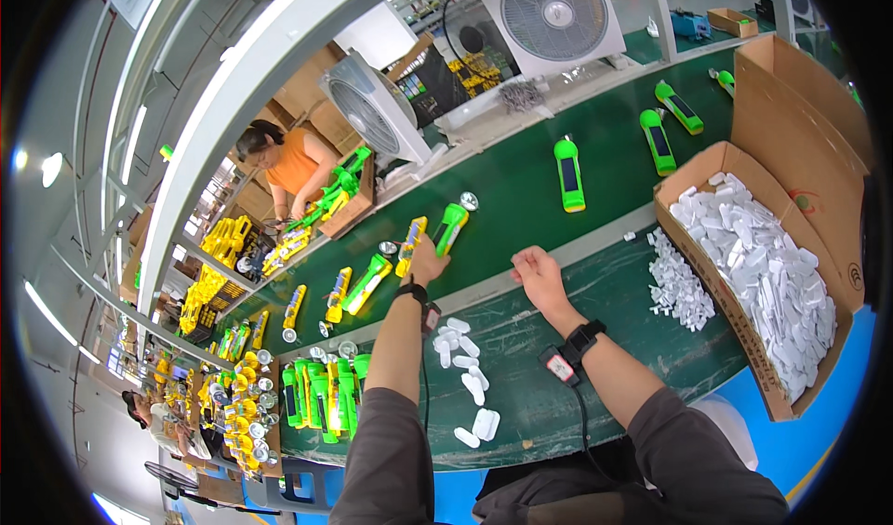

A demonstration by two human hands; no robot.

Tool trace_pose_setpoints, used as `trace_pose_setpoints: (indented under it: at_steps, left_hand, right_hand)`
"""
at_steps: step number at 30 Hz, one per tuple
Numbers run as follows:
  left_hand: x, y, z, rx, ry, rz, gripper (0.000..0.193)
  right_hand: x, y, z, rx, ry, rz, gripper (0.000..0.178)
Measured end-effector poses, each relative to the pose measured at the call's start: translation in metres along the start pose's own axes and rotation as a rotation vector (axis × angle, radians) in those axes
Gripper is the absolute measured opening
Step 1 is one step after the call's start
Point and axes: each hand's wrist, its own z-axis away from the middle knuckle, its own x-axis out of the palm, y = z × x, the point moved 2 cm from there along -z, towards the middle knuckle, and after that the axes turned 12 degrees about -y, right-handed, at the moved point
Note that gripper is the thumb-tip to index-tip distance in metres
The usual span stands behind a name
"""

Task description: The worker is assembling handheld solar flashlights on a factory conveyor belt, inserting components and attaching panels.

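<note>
Over the green conveyor belt, my left hand (428, 263) reaches forward, its fingers closed on a yellow flashlight body (412, 243) with its inside parts exposed. Just right of that hand lies a green flashlight housing (452, 229), a round silver reflector (469, 201) at its head. My right hand (539, 276) hovers near the belt's edge, fingers curled together; anything inside them is hidden. Between my forearms, white oval plastic pieces (473, 376) lie scattered on the dark green worktop (530, 376). More green and yellow flashlight parts (367, 283) rest left of my left hand.
A cardboard box (693, 218) full of white plastic pieces stands at right, beside a pile of small white parts (679, 283). Green flashlights (568, 176) with dark panels lie along the belt. Across it, a person in orange (302, 167) handles parts. Green housings (321, 395) cluster at lower left.
</note>
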Motion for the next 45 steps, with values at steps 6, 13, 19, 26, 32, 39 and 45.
trace_pose_setpoints:
  at_steps: [6,13,19,26,32,39,45]
  left_hand:
    - [-0.014,0.011,0.015,-0.095,-0.098,0.211,0.059]
    - [-0.015,0.075,0.108,0.08,-0.206,1.348,0.032]
    - [0.016,0.075,0.143,0.08,-0.317,1.866,0.031]
    - [0.034,0.077,0.147,0.282,-0.182,1.888,0.034]
    - [0.047,0.076,0.147,0.366,-0.2,2.024,0.043]
    - [0.039,0.079,0.157,0.378,-0.171,1.938,0.045]
    - [0.045,0.074,0.154,0.385,-0.129,1.956,0.038]
  right_hand:
    - [0.002,-0.001,-0.002,0.037,0.03,0.006,0.013]
    - [0.0,-0.008,-0.004,-0.002,-0.064,-0.01,0.019]
    - [0.024,-0.025,0.008,0.021,-0.362,0.0,0.035]
    - [0.042,-0.034,0.022,-0.063,-0.602,0.183,0.056]
    - [0.044,-0.043,0.028,-0.224,-0.58,0.536,0.081]
    - [0.043,-0.035,0.021,-0.123,-0.492,0.516,0.069]
    - [0.038,-0.02,0.019,0.093,-0.402,0.199,0.055]
